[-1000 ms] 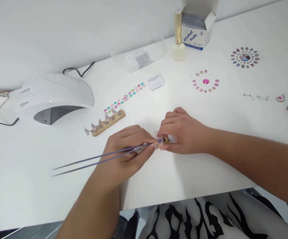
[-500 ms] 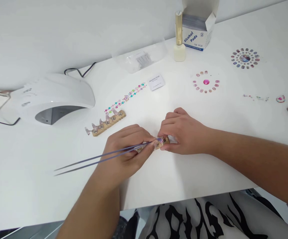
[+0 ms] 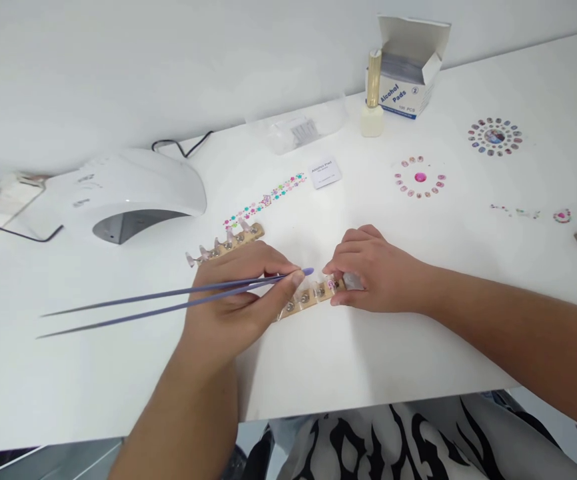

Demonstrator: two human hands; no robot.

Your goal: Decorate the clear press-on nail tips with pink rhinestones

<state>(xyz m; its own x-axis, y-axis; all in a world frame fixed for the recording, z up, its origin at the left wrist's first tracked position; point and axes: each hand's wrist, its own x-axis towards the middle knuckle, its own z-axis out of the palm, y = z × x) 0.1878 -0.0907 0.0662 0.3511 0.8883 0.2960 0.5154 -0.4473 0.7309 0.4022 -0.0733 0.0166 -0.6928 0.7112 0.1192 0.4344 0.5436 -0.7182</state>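
My left hand [image 3: 246,290] is closed on purple tweezers [image 3: 168,297], held near their joined end. The two thin points spread apart toward the left, and the blunt end sticks out past my fingertips. My right hand [image 3: 373,270] is closed with thumb and index finger around the right end of a wooden nail tip stand [image 3: 313,300]. Clear nail tips sit on its round metal holders, and the rightmost nail tip [image 3: 332,285] carries pink and purple decoration. The left end of this stand is partly hidden behind my left hand. The blunt tweezer end is apart from the decorated tip.
Behind my left hand stands a second nail tip stand [image 3: 256,232], near a strip of flower stickers [image 3: 268,200]. A white nail lamp [image 3: 143,187] is at left. Farther back are an alcohol pad [image 3: 326,173], a polish bottle [image 3: 372,120], an alcohol pads box [image 3: 406,97] and gem stickers [image 3: 420,177].
My left hand has drawn back to the left with the tweezers, away from the decorated nail tip. More of the wooden stand shows. My right hand keeps its grip.
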